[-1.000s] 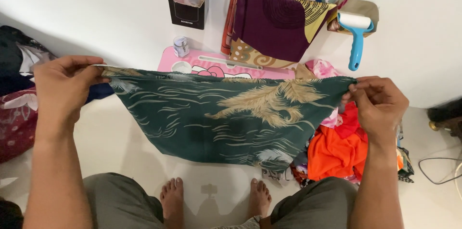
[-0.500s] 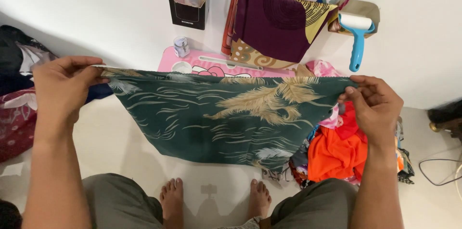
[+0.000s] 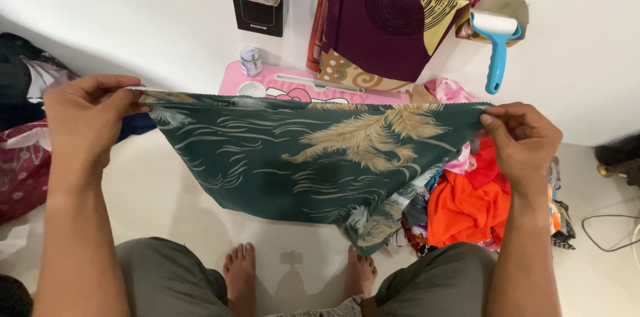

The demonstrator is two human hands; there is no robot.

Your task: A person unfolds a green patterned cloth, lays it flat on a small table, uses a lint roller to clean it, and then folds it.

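A dark green cloth [image 3: 287, 157] with tan feather prints hangs stretched between my two hands above the pale floor. My left hand [image 3: 83, 120] pinches its top left corner. My right hand [image 3: 523, 140] pinches the top right corner. The cloth's lower edge sags to a point near my right foot [image 3: 360, 270]. My bare feet and grey shorts show below it.
A pile of orange, red and pink clothes [image 3: 467, 204] lies on the floor to the right. A pink board [image 3: 293, 84], a small jar [image 3: 251, 62], a purple patterned cloth [image 3: 380, 30] and a blue lint roller [image 3: 495, 44] stand against the white wall. Dark and red fabrics [image 3: 23, 157] lie at left. A cable [image 3: 610, 230] lies at right.
The cloth's lower right part has dropped into a point near my right foot. My right hand has shifted slightly and re-pinched the corner. My left hand has stayed in place.
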